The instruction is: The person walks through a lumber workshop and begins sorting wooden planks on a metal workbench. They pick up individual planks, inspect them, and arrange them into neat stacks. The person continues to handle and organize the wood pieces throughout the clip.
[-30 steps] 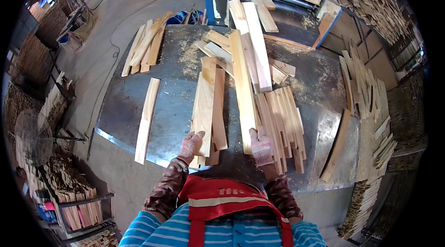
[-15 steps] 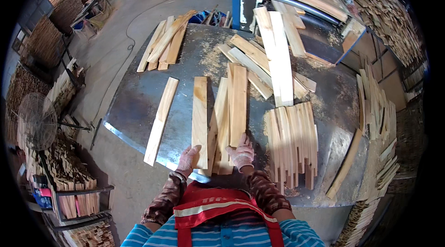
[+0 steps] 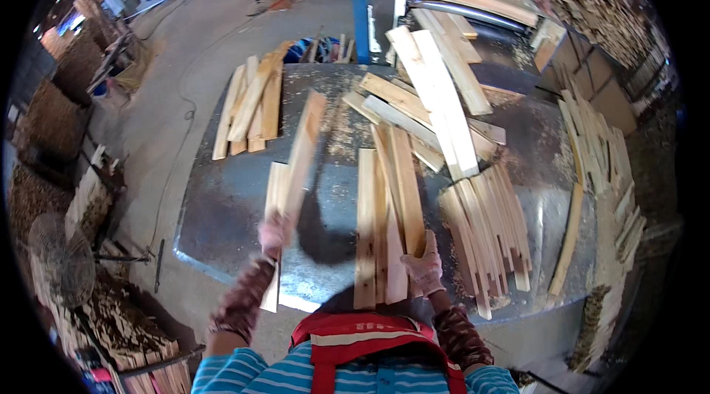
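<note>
In my gloved left hand (image 3: 274,235), closed round its near end, a wooden slat (image 3: 305,146) is lifted and blurred by motion. It hangs over another pale slat (image 3: 274,179) lying at the left of the metal table (image 3: 214,224). My gloved right hand (image 3: 424,267) grips the near end of a wooden board (image 3: 407,179), the rightmost of a small overlapping group in the middle. Beside it in that group lies a flat slat (image 3: 366,224). Close to the right of this hand rests a row of narrow strips (image 3: 481,224).
A bundle of slats (image 3: 251,98) lies at the table's far left. Crossed boards (image 3: 436,105) lie towards a machine with a metal roller (image 3: 473,13). Sawdust covers parts of the table. Stacked wood (image 3: 606,164) stands along the right, and a fan (image 3: 61,253) stands at the left.
My left hand has lifted a slat from the middle and carried it left over the lone slat. My right hand stays at the middle group. The whole view has shifted.
</note>
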Available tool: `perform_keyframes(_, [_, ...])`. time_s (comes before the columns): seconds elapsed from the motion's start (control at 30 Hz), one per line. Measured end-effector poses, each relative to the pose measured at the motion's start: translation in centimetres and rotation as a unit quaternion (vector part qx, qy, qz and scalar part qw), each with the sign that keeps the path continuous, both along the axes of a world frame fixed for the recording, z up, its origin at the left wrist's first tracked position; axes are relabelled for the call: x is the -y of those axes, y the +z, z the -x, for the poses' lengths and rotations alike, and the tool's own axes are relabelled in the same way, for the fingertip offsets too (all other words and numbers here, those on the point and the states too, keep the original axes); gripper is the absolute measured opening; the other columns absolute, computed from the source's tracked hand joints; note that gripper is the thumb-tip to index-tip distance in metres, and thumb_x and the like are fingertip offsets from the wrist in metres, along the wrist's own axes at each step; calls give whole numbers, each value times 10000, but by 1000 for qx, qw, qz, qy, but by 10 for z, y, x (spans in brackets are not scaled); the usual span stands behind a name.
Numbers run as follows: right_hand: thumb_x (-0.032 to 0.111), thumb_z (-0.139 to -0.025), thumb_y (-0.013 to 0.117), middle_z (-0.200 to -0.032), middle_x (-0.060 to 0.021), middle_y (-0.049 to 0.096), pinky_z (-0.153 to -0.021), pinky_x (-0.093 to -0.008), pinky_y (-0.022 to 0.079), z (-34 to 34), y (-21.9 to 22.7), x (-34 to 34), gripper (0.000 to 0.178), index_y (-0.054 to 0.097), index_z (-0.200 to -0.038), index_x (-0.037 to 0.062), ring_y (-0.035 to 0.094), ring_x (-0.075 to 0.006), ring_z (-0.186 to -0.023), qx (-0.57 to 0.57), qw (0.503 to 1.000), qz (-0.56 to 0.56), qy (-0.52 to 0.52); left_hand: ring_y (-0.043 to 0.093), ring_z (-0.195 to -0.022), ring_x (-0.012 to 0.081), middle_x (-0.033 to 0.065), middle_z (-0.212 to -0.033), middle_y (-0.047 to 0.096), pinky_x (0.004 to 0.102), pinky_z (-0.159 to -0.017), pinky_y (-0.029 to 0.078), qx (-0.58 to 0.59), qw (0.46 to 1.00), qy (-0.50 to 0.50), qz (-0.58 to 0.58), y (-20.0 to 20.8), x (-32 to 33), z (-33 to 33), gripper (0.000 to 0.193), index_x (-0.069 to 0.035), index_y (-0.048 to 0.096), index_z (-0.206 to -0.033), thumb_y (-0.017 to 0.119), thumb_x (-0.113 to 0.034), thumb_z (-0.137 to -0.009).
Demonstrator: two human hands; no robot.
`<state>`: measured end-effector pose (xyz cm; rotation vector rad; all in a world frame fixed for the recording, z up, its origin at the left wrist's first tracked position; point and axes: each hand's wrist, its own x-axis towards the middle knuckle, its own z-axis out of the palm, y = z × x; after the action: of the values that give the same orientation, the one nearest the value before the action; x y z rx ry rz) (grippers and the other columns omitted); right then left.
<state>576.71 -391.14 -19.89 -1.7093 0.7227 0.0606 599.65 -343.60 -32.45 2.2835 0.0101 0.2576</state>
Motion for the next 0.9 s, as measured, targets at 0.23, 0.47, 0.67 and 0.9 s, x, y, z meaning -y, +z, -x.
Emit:
perform_keyframes(0.23, [156,-697,838,-1392,-193,534,-1045,-345,451,11,27,-5,985,299,-1508,5,548,-280,-1266,26,994,49,-99,471,-1353,281,185,-1478,477,400,-1100,399,17,959,-214,184,155,215,-169,740,-23,404,-1471,746,-305,-879])
perform_keyframes(0.47, [138,-795,779,-1384,-184,523,-1037,-331,435,-13,27,-1,872,302,-1506,-24,530,-242,-1232,139,988,-18,-65,514,-1291,279,196,-1374,538,443,-1088,413,-478,716,-335,382,191,380,32,711,-2,454,-1423,707,-393,-886])
perform_keyframes(0.67, [105,-802,751,-1424,-204,505,-1079,-371,416,4,-16,33,795,366,-1492,11,515,-295,-1287,78,996,-32,-41,686,-1009,295,168,-1072,696,419,-895,577,-505,568,-240,604,159,354,14,461,74,573,-1234,682,-192,-874])
perform_keyframes(0.9, [443,-731,750,-1504,-212,368,-1089,-483,402,15,-71,-37,1043,210,-1536,59,402,-406,-1342,-168,928,329,44,676,-1027,319,194,-1135,674,420,-950,552,-457,613,-224,605,166,340,10,456,101,589,-1207,666,-200,-873])
